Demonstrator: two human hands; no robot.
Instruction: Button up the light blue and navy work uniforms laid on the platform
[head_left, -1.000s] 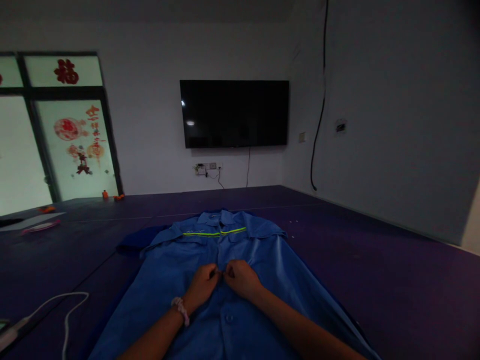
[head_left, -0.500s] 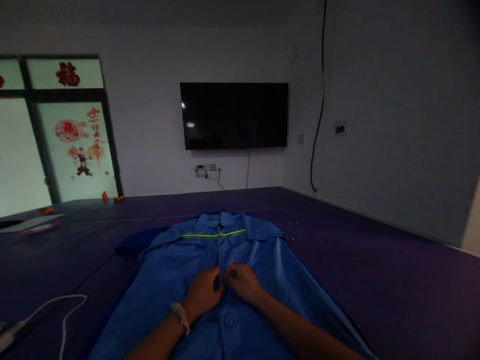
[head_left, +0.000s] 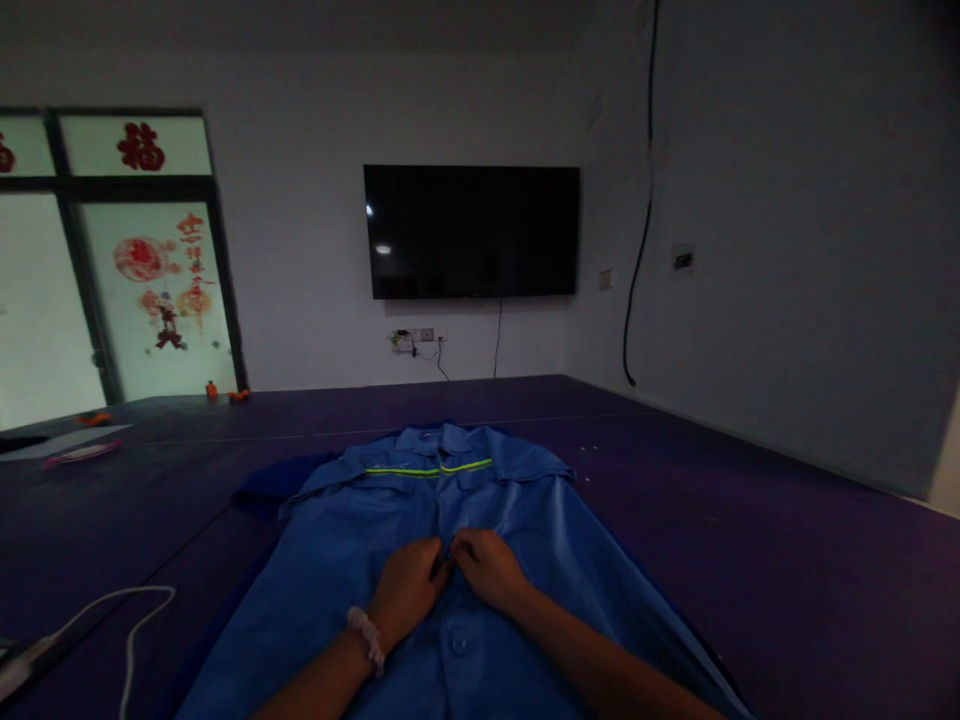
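Observation:
A blue short-sleeved work shirt (head_left: pixel 330 560) with yellow-green chest stripes lies front up, its collar away from me. Both hands meet at the front placket, around mid-shirt. My left hand (head_left: pixel 411 585), with a pale scrunchie (head_left: pixel 366 638) on its wrist, pinches the placket edge from the left. From the right, my right hand (head_left: pixel 487 565) pinches the same spot, its fingertips close to the left ones. Whatever small part sits between the fingertips is hidden. Nearer to me, a round button (head_left: pixel 459 643) shows on the placket.
The shirt rests on a wide purple table (head_left: pixel 675 480). A white cable (head_left: pixel 129 640) lies at the near left, and a pink-edged item (head_left: pixel 82 453) beside a pale sheet farther back. Small orange objects (head_left: pixel 212 390) stand near the far edge. A television (head_left: pixel 472 232) hangs on the wall.
Both hands stay at the same place on the placket, with only slight finger movement. The whole view has shifted a little; the shirt lies as before.

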